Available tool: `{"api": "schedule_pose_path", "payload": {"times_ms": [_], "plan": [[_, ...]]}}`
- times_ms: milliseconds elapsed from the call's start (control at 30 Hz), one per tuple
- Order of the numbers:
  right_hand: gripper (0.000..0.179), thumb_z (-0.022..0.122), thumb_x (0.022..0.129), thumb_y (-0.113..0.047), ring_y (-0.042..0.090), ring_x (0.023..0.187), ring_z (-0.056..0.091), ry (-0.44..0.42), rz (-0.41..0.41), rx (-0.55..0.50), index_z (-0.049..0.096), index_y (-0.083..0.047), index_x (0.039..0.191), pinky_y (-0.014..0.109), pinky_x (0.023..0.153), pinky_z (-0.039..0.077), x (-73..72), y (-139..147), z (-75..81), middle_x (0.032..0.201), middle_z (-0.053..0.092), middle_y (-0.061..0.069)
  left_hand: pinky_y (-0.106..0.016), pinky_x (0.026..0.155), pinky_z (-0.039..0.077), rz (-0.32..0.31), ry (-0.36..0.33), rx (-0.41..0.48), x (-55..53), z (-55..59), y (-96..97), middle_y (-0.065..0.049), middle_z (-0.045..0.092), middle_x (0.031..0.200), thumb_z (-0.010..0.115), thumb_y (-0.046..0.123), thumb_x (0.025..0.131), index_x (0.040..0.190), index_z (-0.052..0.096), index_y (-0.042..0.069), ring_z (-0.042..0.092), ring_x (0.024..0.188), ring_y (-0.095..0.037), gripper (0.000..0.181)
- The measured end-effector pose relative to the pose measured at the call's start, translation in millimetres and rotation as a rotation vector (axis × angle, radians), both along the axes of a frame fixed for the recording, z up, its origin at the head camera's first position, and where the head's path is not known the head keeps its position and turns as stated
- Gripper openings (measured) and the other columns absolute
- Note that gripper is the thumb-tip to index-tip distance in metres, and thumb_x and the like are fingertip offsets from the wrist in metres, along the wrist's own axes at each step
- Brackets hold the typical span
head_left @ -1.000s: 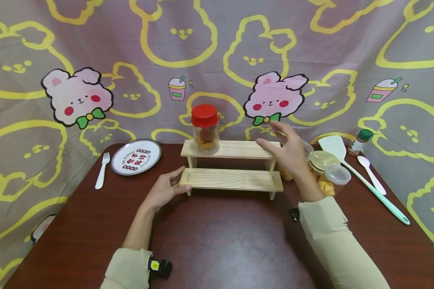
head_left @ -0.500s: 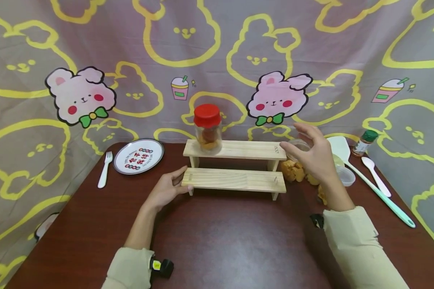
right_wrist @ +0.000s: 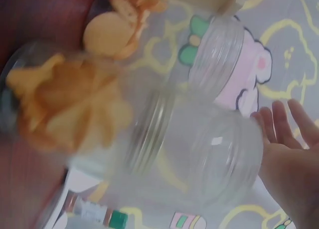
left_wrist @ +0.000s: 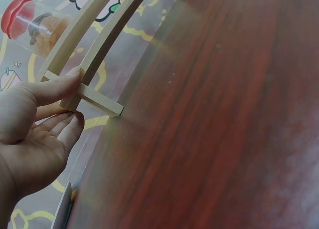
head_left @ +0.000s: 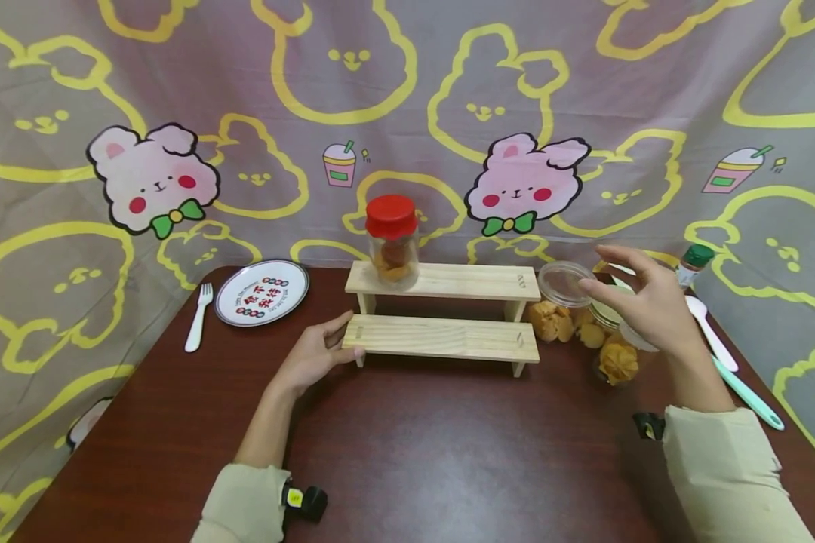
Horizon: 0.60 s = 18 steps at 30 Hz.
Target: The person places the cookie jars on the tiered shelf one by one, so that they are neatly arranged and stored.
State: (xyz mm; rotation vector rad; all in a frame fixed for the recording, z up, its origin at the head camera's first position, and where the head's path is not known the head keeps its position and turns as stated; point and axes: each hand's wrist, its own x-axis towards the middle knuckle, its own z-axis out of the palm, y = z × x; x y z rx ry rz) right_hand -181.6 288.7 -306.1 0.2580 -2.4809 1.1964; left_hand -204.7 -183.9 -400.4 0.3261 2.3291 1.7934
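Note:
My left hand (head_left: pixel 315 351) grips the left end of the lower board of a two-step wooden rack (head_left: pixel 441 337); in the left wrist view the thumb lies on top and fingers are beneath. On the upper board, toward its left, stands a clear jar of cookies with a red lid (head_left: pixel 391 219). My right hand (head_left: pixel 659 309), fingers apart and holding nothing, is over the cookie jars at the right. These include a clear-lidded jar (head_left: pixel 552 320), a gold-lidded jar (head_left: pixel 606 315) and a nearer jar (right_wrist: pixel 75 107) of flower-shaped cookies, whose lid is partly behind the hand in the head view.
A white plate (head_left: pixel 234 290) and a white fork (head_left: pixel 199 320) lie at the table's left. On the right are a white spoon (head_left: pixel 716 339), a spatula with a mint handle (head_left: pixel 747 394) and a green-capped spice bottle (head_left: pixel 696 260). A patterned curtain (head_left: pixel 407 128) hangs behind.
My right hand has moved right, from above the rack's right end to the jars, uncovering the clear-lidded jar. The left hand has kept its grip on the rack.

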Motion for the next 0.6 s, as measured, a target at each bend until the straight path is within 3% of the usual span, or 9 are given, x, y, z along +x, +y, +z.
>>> {"api": "schedule_pose_path", "payload": {"times_ms": [233, 467, 600], "plan": [[0.057, 0.078, 0.092, -0.023, 0.010, 0.123, 0.049, -0.083, 0.024, 0.014, 0.056, -0.007, 0.142, 0.002, 0.091, 0.041, 8.4, 21.0, -3.5, 0.137, 0.055, 0.008, -0.028, 0.108, 0.041, 0.000, 0.008, 0.001, -0.5, -1.7, -0.4, -0.018, 0.031, 0.161, 0.076, 0.000, 0.089, 0.154, 0.032, -0.008, 0.038, 0.142, -0.028, 0.078], [0.053, 0.079, 0.091, -0.020, -0.010, 0.110, 0.051, -0.109, 0.042, 0.022, 0.057, -0.007, 0.139, 0.002, 0.087, 0.043, 10.9, 41.9, -13.5, 0.128, 0.056, -0.013, -0.028, 0.108, 0.041, -0.006, 0.014, 0.010, -1.0, -1.8, -0.1, -0.020, 0.031, 0.160, 0.075, -0.001, 0.089, 0.154, 0.032, -0.009, 0.039, 0.141, -0.029, 0.078], [0.055, 0.078, 0.092, -0.020, -0.013, 0.108, 0.052, -0.143, 0.049, 0.042, 0.057, -0.004, 0.140, 0.002, 0.086, 0.043, 13.4, 50.7, -18.7, 0.127, 0.057, -0.012, -0.028, 0.108, 0.041, -0.006, 0.015, 0.008, -0.7, -1.1, -0.8, -0.020, 0.030, 0.161, 0.075, -0.001, 0.089, 0.154, 0.032, -0.009, 0.038, 0.142, -0.029, 0.078]]}}
